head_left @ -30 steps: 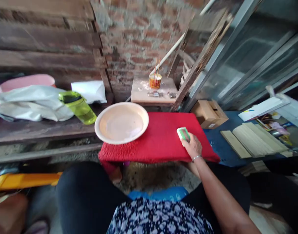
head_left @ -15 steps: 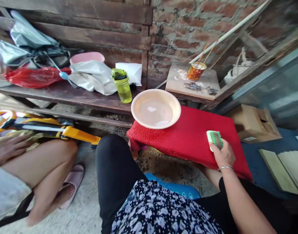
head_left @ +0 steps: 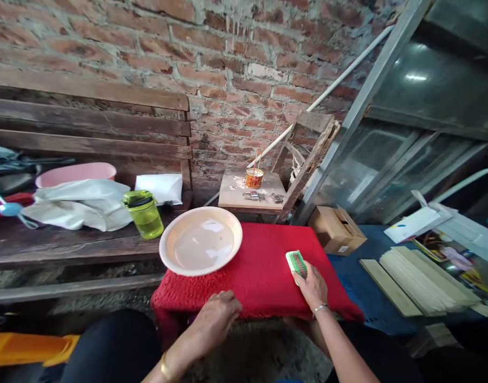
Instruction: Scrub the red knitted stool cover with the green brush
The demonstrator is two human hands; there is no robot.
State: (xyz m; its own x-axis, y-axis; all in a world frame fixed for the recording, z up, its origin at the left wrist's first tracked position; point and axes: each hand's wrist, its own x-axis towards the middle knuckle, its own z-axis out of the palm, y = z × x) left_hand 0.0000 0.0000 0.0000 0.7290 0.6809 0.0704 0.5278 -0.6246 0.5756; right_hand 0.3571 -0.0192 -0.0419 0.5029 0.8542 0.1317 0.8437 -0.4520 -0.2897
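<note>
My right hand (head_left: 314, 290) grips a green and white scrub brush (head_left: 297, 265), its bristled face showing, over the right part of a red cloth-covered bench (head_left: 263, 260). At the bench's front edge is my left hand (head_left: 217, 319), fingers curled in and pressed together; nothing shows in them. Beyond that hand, a cream basin (head_left: 166, 263) holding water stands on the left end of the red cloth. The basin is apart from both hands.
A green water bottle (head_left: 145, 215) and white bag (head_left: 84, 205) sit on a wooden bench (head_left: 68, 247) at left. A small table (head_left: 231, 197) behind bears a patterned cup (head_left: 254, 178) and padlocks. A cardboard box (head_left: 335, 231) and wooden slats (head_left: 423, 282) lie right.
My view has turned right and up, so the basin and red bench appear further left. My left hand has come into view. My right hand still holds the brush over the cloth.
</note>
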